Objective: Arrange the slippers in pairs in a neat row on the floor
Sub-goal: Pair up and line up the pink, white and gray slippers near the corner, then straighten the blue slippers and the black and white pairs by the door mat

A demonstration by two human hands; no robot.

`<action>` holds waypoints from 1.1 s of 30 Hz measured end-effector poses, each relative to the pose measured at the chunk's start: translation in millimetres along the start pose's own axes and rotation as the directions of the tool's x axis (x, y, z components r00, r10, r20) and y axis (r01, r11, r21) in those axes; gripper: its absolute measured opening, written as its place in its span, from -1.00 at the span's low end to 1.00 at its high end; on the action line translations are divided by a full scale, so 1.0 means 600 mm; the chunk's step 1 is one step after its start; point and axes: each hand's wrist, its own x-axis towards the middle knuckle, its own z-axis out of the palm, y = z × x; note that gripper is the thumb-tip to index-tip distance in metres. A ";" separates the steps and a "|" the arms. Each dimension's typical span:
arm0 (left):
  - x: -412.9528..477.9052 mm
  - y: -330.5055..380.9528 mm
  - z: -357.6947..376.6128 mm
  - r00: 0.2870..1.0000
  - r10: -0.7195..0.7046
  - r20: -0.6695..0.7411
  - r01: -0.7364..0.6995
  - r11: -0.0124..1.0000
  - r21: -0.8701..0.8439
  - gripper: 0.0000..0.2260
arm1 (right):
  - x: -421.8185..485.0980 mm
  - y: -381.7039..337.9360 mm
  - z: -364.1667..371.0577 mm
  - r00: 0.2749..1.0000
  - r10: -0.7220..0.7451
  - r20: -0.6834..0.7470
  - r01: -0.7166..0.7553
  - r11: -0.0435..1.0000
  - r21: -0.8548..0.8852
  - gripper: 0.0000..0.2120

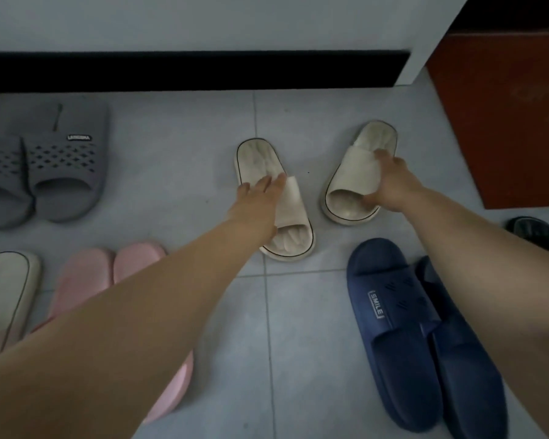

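I have both arms out over the tiled floor [178, 153]. My left hand [260, 193] lies flat, fingers straight and close together, across the strap of the left cream slipper [255, 156]; I cannot tell how hard it presses. My right hand [392, 182] pinches the strap of the right cream slipper [352, 172], fingers curled over the top and thumb at the near opening. Both slippers sit between my hands, apart from each other, heels pointing away from me and splayed wider at the far end than at the near one.

Well to the left of my left hand is a grey pair [64, 172], side by side. Under my left forearm lies a pink pair [86, 274], with a third cream slipper [7, 286] just beyond it at the edge. Below my right hand a navy pair [403, 343] overlaps, one partly on the other. Right of my right forearm is a black shoe [536, 231], and beyond that hand a red-brown box [504, 122].
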 end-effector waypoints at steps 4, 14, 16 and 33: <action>-0.004 -0.030 -0.011 0.999 0.026 -0.028 -0.025 1.000 0.018 -0.12 | -0.010 -0.038 0.033 0.944 -0.308 0.117 0.311 0.950 -0.008 -0.05; -0.071 -0.102 -0.039 0.992 -0.100 -0.072 0.090 0.986 -0.141 -0.34 | -0.043 -0.156 0.078 0.898 -0.398 0.184 0.391 0.917 0.075 -0.09; -0.082 -0.100 -0.039 0.992 -0.095 -0.087 0.077 0.978 -0.196 -0.30 | -0.058 -0.154 0.078 0.921 -0.356 0.155 0.341 0.933 0.115 -0.06; -0.317 0.058 0.045 0.952 0.231 0.199 -0.156 0.929 -0.336 -0.25 | -0.554 0.161 -0.031 0.939 0.187 0.288 -0.170 0.982 -0.081 -0.69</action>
